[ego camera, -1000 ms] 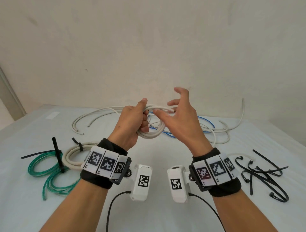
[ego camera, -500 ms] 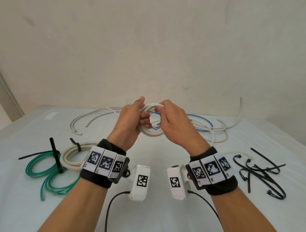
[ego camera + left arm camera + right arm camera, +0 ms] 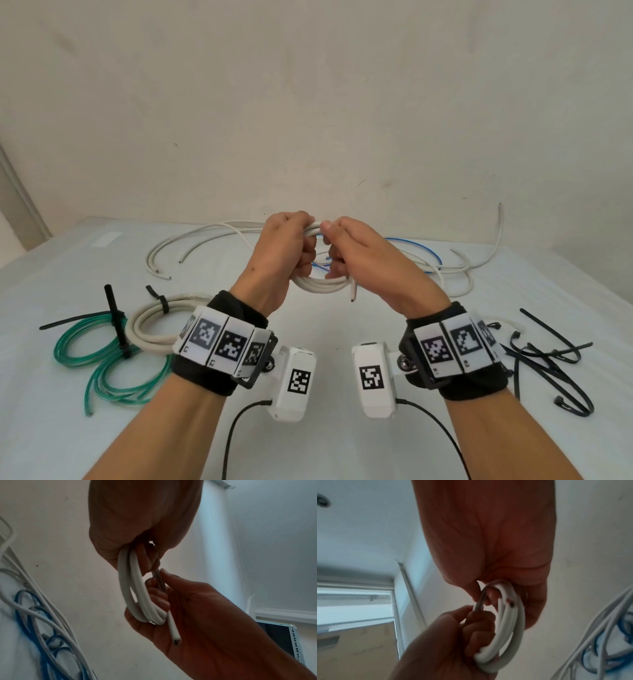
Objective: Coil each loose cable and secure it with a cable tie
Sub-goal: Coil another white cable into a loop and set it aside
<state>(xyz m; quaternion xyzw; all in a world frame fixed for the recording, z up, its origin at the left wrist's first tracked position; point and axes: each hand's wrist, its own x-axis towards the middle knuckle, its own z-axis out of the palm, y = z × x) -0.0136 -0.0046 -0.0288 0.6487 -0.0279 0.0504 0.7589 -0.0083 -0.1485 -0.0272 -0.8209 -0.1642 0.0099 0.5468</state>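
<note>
A: Where's the white coil (image 3: 322, 284)?

B: Up off the table (image 3: 329, 329), upright between my 2 hands. Left hand (image 3: 284, 246) fisted round its left side, right hand (image 3: 359, 253) pinching the top; free end (image 3: 352, 294) pokes down.

A: Ties?

B: Black cable ties (image 3: 548, 363) lie right of the coil, nearer my right hand, with open room between.

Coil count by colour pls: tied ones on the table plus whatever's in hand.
Green tubing coil, tied with a black tie: 1
Off-white cable coil, tied with a black tie: 1
White cable coil, untied, gripped by left hand and right hand: 1
Total: 3
</note>
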